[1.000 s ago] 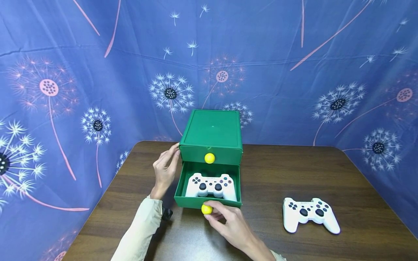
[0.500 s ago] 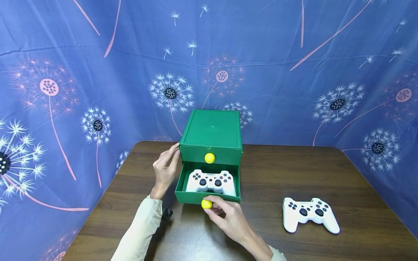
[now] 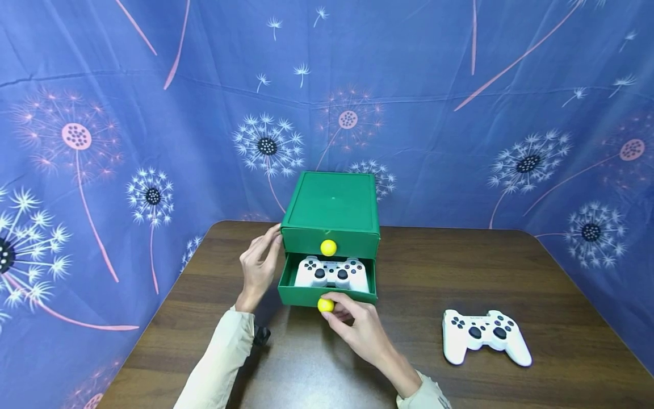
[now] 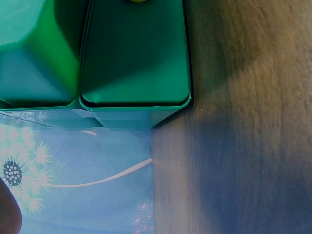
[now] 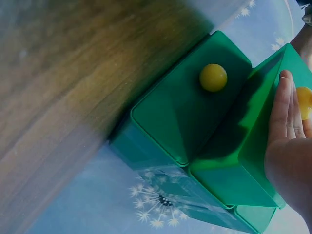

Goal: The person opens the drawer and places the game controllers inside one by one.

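Observation:
A green two-drawer box [image 3: 332,199] stands near the back of the table, its lower drawer [image 3: 304,295] partly pulled out. In that drawer lies a white game controller [image 3: 331,274] with black thumbsticks. Thumb and fingers of my right hand [image 3: 357,326] pinch the yellow ball knob [image 3: 326,305] on the lower drawer's front, also in the right wrist view. The upper drawer is closed, its yellow knob [image 3: 328,247] free. My left hand [image 3: 259,268] holds its fingertips against the box's left side, at the upper front corner. A fingertip [image 4: 7,214] shows in the left wrist view.
A second white game controller [image 3: 485,335] lies at the right on the brown wooden table [image 3: 460,267]. Close behind the box hangs a blue cloth [image 3: 429,142] with dandelion prints. A small black object [image 3: 261,335] sits at the left cuff.
My right hand has moved away from me, sliding the lower drawer, with the controller in it, further into the box. The left hand has stayed in place.

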A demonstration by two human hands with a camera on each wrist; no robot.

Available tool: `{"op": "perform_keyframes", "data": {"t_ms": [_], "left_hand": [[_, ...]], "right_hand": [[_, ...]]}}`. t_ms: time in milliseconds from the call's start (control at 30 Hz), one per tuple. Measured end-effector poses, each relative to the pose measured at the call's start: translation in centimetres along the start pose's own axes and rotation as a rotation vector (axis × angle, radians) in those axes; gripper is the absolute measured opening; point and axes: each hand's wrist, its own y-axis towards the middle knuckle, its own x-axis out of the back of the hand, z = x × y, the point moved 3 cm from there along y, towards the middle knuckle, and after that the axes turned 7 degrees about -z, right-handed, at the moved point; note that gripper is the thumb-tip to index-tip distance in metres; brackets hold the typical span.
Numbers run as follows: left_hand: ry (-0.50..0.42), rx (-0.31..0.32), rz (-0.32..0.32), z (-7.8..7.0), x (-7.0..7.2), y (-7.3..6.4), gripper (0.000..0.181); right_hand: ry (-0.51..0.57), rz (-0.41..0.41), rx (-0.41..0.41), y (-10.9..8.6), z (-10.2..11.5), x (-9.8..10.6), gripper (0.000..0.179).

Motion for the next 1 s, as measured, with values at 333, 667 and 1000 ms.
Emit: {"op": "perform_keyframes", "data": {"t_ms": [333, 667, 1000], "left_hand": [[0.003, 0.01, 0.003, -0.1, 0.1, 0.0, 0.038], [0.01, 0.008, 0.011, -0.3, 0.0, 0.1, 0.037], [0.013, 0.008, 0.01, -0.3, 0.0, 0.1, 0.038]], "right_hand": [[0.013, -0.023, 0.009, 1.0, -0.8, 0.0, 0.032], [0.001, -0.04, 0.003, 1.9, -1.9, 0.2, 0.031], [0.005, -0.069, -0.01, 2.7, -2.7, 0.2, 0.03]]}}
